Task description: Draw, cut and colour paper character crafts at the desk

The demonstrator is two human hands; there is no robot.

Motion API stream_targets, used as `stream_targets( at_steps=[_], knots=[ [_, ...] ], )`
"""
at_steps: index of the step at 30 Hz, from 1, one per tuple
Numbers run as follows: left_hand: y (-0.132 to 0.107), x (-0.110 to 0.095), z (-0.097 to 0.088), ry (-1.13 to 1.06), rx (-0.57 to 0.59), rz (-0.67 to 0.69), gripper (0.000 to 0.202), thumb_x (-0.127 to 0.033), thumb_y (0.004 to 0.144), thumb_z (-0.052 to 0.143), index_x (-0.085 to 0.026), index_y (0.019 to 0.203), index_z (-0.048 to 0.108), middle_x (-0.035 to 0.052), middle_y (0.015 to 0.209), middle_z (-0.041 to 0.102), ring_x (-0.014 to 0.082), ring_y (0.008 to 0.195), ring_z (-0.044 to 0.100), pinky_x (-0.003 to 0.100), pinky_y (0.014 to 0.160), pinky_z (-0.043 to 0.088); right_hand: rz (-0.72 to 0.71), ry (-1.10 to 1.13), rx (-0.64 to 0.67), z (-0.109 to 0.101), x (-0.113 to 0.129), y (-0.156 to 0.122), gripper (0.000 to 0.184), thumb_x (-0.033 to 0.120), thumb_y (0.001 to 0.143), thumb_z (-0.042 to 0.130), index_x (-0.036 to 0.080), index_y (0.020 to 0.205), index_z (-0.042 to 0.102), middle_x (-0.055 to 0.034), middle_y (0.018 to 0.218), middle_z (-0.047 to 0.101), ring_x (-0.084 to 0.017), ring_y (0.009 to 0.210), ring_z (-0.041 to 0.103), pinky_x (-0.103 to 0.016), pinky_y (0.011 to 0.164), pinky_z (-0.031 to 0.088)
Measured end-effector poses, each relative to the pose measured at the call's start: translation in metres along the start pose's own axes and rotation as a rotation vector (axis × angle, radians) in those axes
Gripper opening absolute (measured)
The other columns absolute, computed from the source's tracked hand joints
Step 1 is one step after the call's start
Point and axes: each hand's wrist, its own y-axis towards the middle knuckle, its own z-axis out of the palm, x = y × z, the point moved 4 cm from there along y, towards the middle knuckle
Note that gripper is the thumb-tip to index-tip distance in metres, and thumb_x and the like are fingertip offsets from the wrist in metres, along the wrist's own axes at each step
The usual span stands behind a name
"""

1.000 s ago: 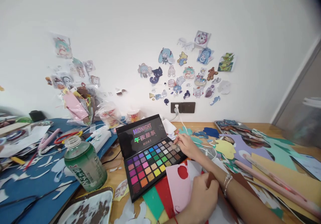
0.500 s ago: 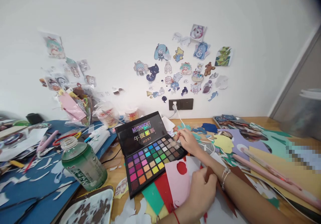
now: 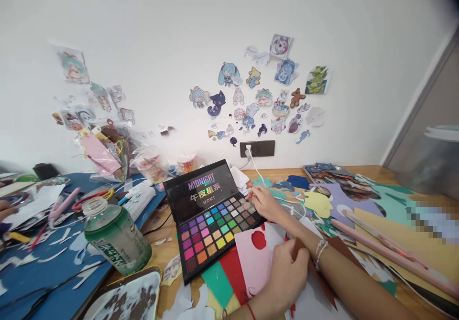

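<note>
An eyeshadow palette (image 3: 217, 243) with several coloured pans lies on the table, its black lid (image 3: 179, 197) raised. Over the palette's upper right pans is my right hand (image 3: 266, 204), fingers bent and close together; what they hold, if anything, is hidden. A silver bracelet (image 3: 320, 252) circles that wrist. Nearer to me, my left hand (image 3: 289, 272) is closed on brown paper (image 3: 324, 286), part of which shows between thumb and fingers. Pink paper (image 3: 251, 258) with a red patch (image 3: 258, 240) lies beside it, over red paper (image 3: 234, 274) and green paper (image 3: 217, 284).
A green-tinted bottle (image 3: 116, 239) and a stained tray (image 3: 125, 296) stand left of the palette. Another person's hand (image 3: 6, 211) shows at the left edge. Paper scraps, a pink pen-like stick (image 3: 376, 248) and a yellow sheet (image 3: 401, 243) cover the right side. A white cable (image 3: 256, 165) runs from the socket.
My right hand has shifted slightly left over the palette's pans. My left hand stays almost still. Another person's hand has come into view at the left edge. The view has turned slightly.
</note>
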Motion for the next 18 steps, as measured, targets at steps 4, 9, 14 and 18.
stream_targets(
  at_steps=[4, 9, 14, 18],
  knots=[
    [0.000, 0.000, 0.000, 0.003, -0.004, 0.003, 0.017, -0.018, 0.073, 0.037, -0.018, 0.056, 0.041, -0.0026, 0.051, 0.041, 0.0108, 0.054, 0.037, 0.023, 0.052, 0.027, -0.005, 0.013, -0.009, -0.003, 0.003, -0.001, 0.023, 0.006, 0.080, 0.038, 0.020, 0.075, 0.056, -0.0039, 0.081, 0.059, -0.019, 0.086, 0.052, -0.035, 0.083, 0.039],
    [0.001, 0.006, -0.001, 0.008, 0.007, -0.008, 0.015, -0.022, 0.075, 0.040, -0.017, 0.062, 0.046, -0.0024, 0.052, 0.044, 0.0111, 0.054, 0.040, 0.022, 0.053, 0.032, 0.042, 0.046, -0.061, -0.004, 0.003, 0.002, 0.019, 0.006, 0.076, 0.041, 0.021, 0.071, 0.052, -0.0026, 0.076, 0.059, -0.019, 0.086, 0.053, -0.035, 0.084, 0.039],
    [-0.004, 0.005, 0.001, -0.019, 0.064, 0.001, 0.021, -0.031, 0.079, 0.042, -0.016, 0.071, 0.054, -0.0026, 0.052, 0.046, 0.0129, 0.055, 0.044, 0.022, 0.057, 0.038, 0.186, 0.006, -0.140, -0.035, 0.002, 0.005, 0.019, 0.004, 0.069, 0.049, 0.021, 0.079, 0.051, -0.0012, 0.086, 0.063, -0.016, 0.085, 0.057, -0.030, 0.080, 0.044],
    [-0.008, -0.002, 0.003, -0.048, 0.120, -0.001, 0.032, -0.041, 0.082, 0.041, -0.015, 0.081, 0.059, -0.0022, 0.049, 0.046, 0.0173, 0.059, 0.050, 0.026, 0.062, 0.042, 0.302, -0.091, -0.147, -0.100, -0.008, -0.016, 0.018, 0.008, 0.068, 0.056, 0.021, 0.079, 0.052, 0.0021, 0.076, 0.063, -0.013, 0.072, 0.060, -0.024, 0.068, 0.046]
  ],
)
